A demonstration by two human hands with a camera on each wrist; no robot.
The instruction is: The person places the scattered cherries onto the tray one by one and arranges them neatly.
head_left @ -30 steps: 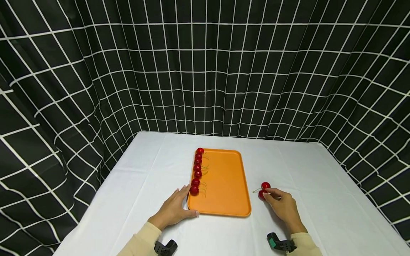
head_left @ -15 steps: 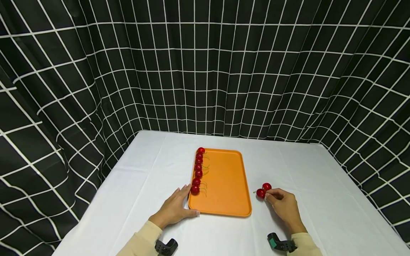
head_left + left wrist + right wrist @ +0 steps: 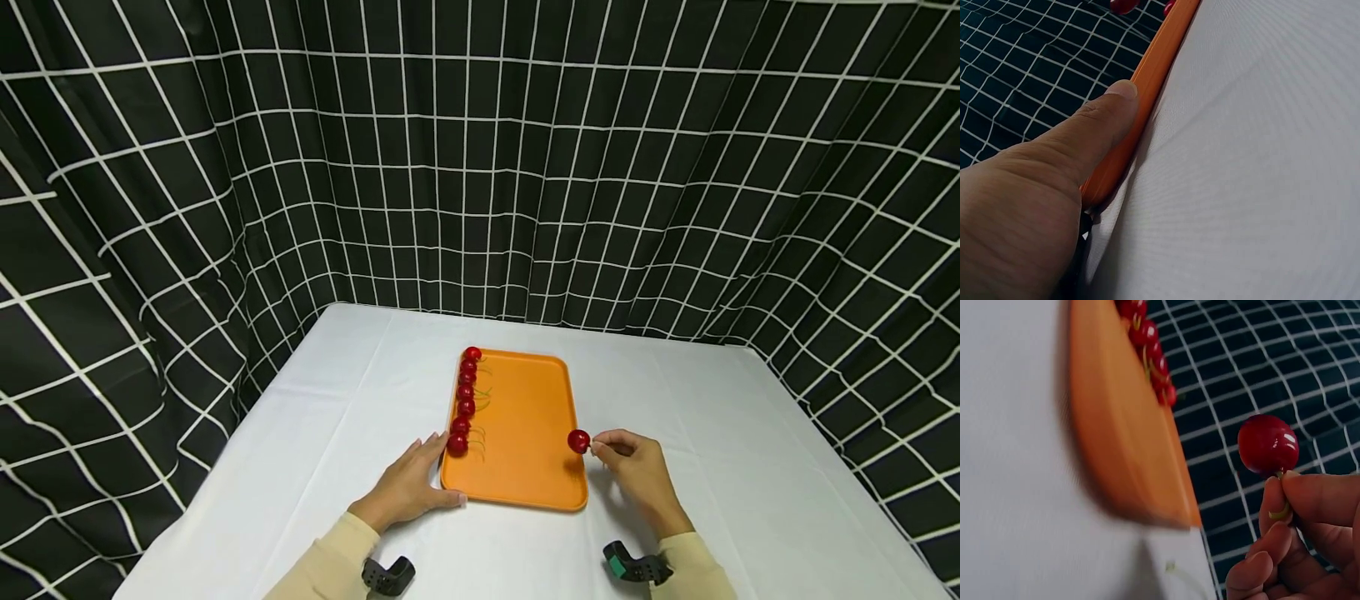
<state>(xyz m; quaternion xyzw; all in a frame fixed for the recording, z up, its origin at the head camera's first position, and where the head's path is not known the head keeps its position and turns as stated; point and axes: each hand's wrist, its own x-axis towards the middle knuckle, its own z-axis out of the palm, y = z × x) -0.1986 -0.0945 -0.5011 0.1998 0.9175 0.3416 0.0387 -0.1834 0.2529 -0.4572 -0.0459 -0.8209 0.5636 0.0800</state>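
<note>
My right hand (image 3: 637, 475) pinches a red cherry (image 3: 578, 441) by its stem, between thumb and fingertips. The cherry is over the right edge of an orange tray (image 3: 525, 417), casting a shadow on it. In the right wrist view the held cherry (image 3: 1268, 444) sits just above the fingertips, the stem running down between them. My left hand (image 3: 408, 489) rests at the tray's near left corner, fingers along the left side. Its straight thumb (image 3: 1100, 122) touches the near rim. Several cherries (image 3: 466, 392) form a line down the tray's left edge, stems pointing inward.
A white cloth (image 3: 360, 392) covers the table. On it, in the right wrist view, lies a thin green stem (image 3: 1170, 567). Black curtains (image 3: 510, 167) with a white grid stand behind and at both sides. Dark bands (image 3: 637, 563) are on both wrists.
My right hand has lifted a cherry off the cloth and moved it left to the tray's right edge. The other cherry there is now out of sight. My left hand stays put.
</note>
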